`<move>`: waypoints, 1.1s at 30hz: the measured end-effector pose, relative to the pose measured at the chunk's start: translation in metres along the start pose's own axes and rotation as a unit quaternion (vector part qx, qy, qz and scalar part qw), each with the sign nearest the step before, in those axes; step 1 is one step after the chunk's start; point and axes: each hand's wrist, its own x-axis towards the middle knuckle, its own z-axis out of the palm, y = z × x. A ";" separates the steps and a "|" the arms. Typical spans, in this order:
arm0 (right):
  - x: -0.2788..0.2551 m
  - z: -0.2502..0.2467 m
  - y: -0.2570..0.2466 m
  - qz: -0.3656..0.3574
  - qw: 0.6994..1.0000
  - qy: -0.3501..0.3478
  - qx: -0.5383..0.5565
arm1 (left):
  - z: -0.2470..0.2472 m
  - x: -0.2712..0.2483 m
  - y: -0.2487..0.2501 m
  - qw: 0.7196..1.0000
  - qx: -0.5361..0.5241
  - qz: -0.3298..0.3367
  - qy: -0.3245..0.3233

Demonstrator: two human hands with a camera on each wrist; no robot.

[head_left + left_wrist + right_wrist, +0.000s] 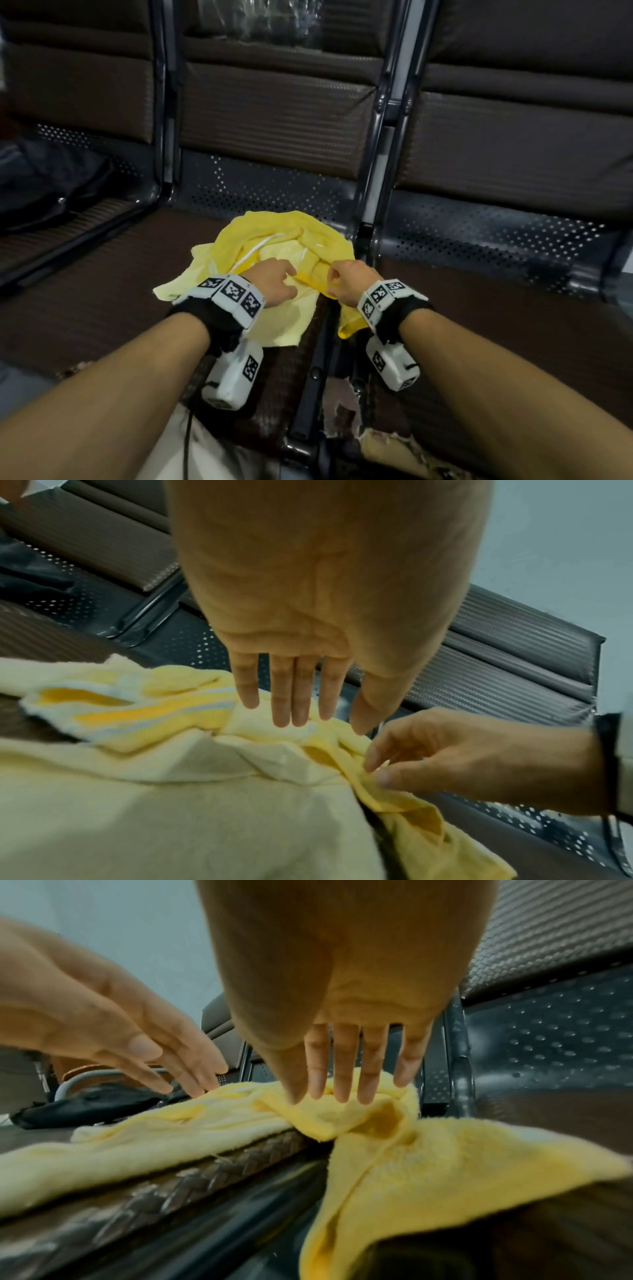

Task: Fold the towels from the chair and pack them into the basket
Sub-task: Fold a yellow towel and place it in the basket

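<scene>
1. Head view: yellow towel (pixel 274 253) lies crumpled on the chair seat (pixel 102 308), its right edge spilling over the seat's right edge by the armrest bar (pixel 368 212). Both hands at its near-middle, prob. hunting an edge to spread it. No basket in view.
2. Left wrist view: left hand (pixel 308 631) flat, fingers straight, hovering just above cloth, holding nothing.
3. Right wrist view: right hand (pixel 342 1015) looks straight-fingered here, but the left wrist view shows thumb and finger pinching a towel fold.

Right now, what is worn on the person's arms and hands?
Both forearms are bare, no sleeves or gloves. Each wrist carries a black strap ringed with white blocks printed with black-and-white square codes. A white camera box hangs under each wrist, and a thin black cable trails from the left one.
</scene>
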 end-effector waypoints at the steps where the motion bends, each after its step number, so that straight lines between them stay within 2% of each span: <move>1: -0.001 0.000 0.001 -0.003 1.000 -0.025 -0.005 | 0.001 -0.002 0.006 1.000 -0.001 0.004 0.001; 3: 0.003 0.003 -0.002 0.000 0.999 -0.044 -0.016 | 0.004 -0.005 0.013 1.000 0.002 0.004 0.000; 8: 0.021 0.011 -0.025 0.007 1.000 0.021 0.018 | 0.004 -0.007 -0.003 0.999 0.026 -0.024 -0.010; 12: 0.028 0.013 -0.030 0.005 0.999 0.035 -0.005 | -0.003 -0.005 -0.016 0.999 0.020 -0.034 0.001; 14: 0.022 0.007 -0.026 0.002 0.996 0.071 0.050 | -0.004 -0.003 -0.013 0.999 0.009 -0.028 0.018; 17: 0.000 -0.009 -0.014 -0.043 0.977 0.147 0.147 | -0.001 -0.002 0.001 0.998 -0.018 0.009 0.064; 21: -0.044 -0.041 0.008 -0.082 0.932 0.187 0.298 | 0.000 -0.009 0.030 0.982 -0.051 0.107 0.144; 25: -0.093 -0.071 0.031 -0.121 0.825 0.193 0.516 | 0.001 -0.019 0.063 0.962 -0.021 0.188 0.197; 29: -0.130 -0.099 0.060 -0.130 0.744 0.195 0.626 | 0.005 -0.026 0.086 0.965 0.025 0.196 0.172; 31: -0.144 -0.109 0.070 -0.113 0.730 0.207 0.641 | 0.007 -0.031 0.093 0.967 0.021 0.214 0.136; 33: -0.155 -0.112 0.078 -0.097 0.739 0.221 0.629 | 0.009 -0.036 0.102 0.963 -0.003 0.241 0.122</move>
